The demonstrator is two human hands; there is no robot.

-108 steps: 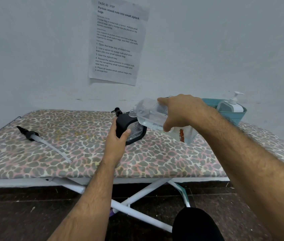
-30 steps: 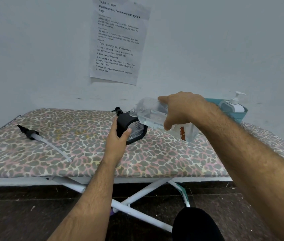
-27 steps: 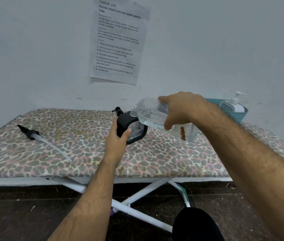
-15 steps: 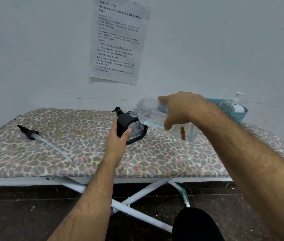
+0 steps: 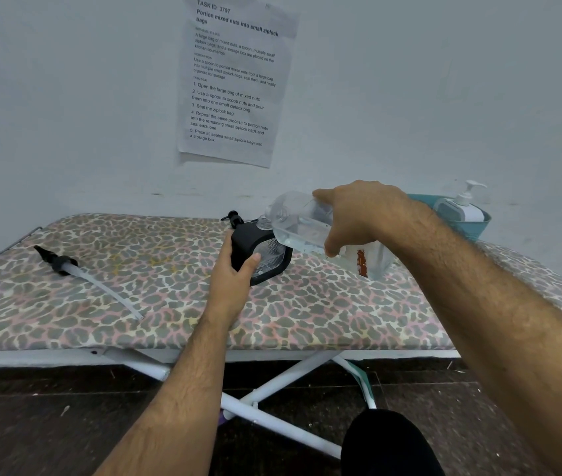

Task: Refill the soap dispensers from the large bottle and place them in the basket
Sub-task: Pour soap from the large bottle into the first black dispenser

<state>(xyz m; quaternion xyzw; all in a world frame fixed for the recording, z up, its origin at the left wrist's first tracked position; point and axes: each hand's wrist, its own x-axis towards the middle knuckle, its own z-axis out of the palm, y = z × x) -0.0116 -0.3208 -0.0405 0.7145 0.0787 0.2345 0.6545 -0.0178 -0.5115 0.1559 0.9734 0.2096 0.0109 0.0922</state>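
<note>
My left hand (image 5: 229, 269) grips a black-framed clear soap dispenser (image 5: 266, 257) standing on the leopard-print board (image 5: 307, 310). My right hand (image 5: 358, 218) holds the large clear bottle (image 5: 300, 221) tipped on its side, its mouth over the dispenser's open neck. Clear liquid sits in the bottle's lower part. A black pump with a long white tube (image 5: 80, 273) lies loose at the left. At the far right, a teal basket (image 5: 475, 226) holds a white pump dispenser (image 5: 460, 209).
Another black pump head (image 5: 233, 216) shows just behind the dispenser I hold. A paper sheet (image 5: 235, 77) hangs on the wall close behind the board. White crossed legs (image 5: 272, 389) stand under the board on a dark floor.
</note>
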